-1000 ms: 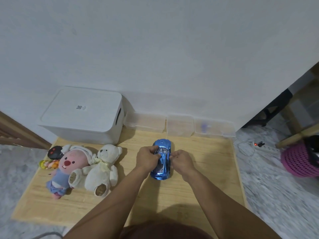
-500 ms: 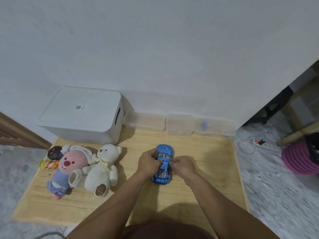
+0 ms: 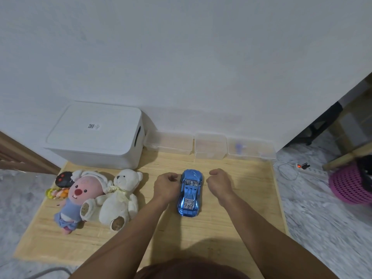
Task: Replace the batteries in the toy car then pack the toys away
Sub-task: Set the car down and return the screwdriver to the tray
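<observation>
Toy car (image 3: 189,193), glossy blue, stands on its wheels near the middle of the wooden board (image 3: 237,228), nose toward the wall edge. Whether its batteries are changed cannot be told: no batteries or open hatch show.

Packing looks wholly undone. The white storage box (image 3: 94,135) at the far left corner is lidded, its sticker code too small to read. Three clear tubs (image 3: 210,146) line the far edge. The white teddy bear (image 3: 118,196), pink plush (image 3: 78,198) and smaller toys lie along the left edge.

Left hand (image 3: 167,187), loosely curled, touches the car's side; right hand (image 3: 219,182) is curled just beside it, holding nothing visible.
</observation>
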{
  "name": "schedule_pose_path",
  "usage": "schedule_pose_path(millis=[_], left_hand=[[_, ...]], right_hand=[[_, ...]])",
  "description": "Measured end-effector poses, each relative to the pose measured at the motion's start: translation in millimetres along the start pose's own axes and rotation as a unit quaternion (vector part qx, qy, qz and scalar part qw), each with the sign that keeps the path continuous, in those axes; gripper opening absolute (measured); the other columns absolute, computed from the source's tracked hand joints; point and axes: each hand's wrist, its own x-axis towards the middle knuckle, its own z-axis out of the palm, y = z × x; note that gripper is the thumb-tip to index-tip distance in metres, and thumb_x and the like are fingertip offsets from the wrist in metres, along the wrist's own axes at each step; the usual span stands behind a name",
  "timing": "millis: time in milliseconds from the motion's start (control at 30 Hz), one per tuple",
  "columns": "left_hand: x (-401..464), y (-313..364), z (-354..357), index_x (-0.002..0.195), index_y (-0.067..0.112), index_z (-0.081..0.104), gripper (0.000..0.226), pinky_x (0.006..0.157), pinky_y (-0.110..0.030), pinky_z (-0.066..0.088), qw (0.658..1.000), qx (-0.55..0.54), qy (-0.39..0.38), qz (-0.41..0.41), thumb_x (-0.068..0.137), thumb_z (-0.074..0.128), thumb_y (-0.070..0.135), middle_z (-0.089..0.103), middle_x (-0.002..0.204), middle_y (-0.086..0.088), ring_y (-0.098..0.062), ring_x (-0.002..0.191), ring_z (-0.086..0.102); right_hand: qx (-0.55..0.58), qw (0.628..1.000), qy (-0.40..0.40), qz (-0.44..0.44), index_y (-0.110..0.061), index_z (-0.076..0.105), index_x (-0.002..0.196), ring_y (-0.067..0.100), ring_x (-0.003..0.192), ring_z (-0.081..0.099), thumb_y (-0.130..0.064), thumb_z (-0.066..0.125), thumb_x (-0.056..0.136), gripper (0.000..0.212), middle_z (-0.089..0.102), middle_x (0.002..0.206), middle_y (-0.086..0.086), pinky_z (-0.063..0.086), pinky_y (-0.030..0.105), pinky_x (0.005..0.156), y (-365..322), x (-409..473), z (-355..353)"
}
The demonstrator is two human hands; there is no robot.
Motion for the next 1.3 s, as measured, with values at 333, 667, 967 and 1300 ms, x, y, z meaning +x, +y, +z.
schedule_pose_path(millis=[333,667,967,1300], left_hand=[[42,41,-21,0.100,0.004,0.060,0.012,0.067,-0.034,0.051,0.987,-0.155,-0.015,-0.043,0.088,0.059,0.001,0.063,0.090,-0.010,-0.023,0.076,0.058],[69,61,-29,0.087,0.003,0.052,0.014,0.090,-0.050,0.049,0.911,-0.379,-0.069,-0.149,0.091,0.039,-0.002,0.051,0.105,-0.016,-0.034,0.104,0.054],[80,70,-34,0.104,-0.003,0.050,0.023,0.092,-0.052,0.044,0.869,-0.462,-0.068,-0.164,0.088,0.033,-0.007,0.040,0.136,-0.022,-0.035,0.118,0.048],[83,83,-51,0.134,0.001,0.043,0.048,0.108,-0.057,0.031,0.912,-0.378,-0.079,-0.135,0.088,0.050,0.014,0.028,0.149,-0.019,-0.035,0.141,0.026]], right_hand=[[0.182,0.980,-0.078,-0.029,0.006,0.054,0.119,0.027,0.081,0.071,0.006,0.060,0.089,0.031,0.064,0.099,0.018,0.060,0.037,0.078,-54,22,-1],[0.171,0.976,-0.134,-0.022,-0.002,0.057,0.107,0.026,0.093,0.067,0.007,0.044,0.094,0.020,0.055,0.113,0.016,0.059,0.032,0.075,-72,34,28],[0.155,0.977,-0.138,-0.045,-0.004,0.058,0.109,0.021,0.091,0.064,0.008,0.046,0.090,0.025,0.051,0.115,0.007,0.060,0.036,0.072,-76,37,45],[0.140,0.981,-0.127,-0.048,-0.008,0.058,0.107,0.021,0.094,0.065,0.003,0.043,0.095,0.022,0.048,0.130,0.007,0.060,0.037,0.077,-75,43,50]])
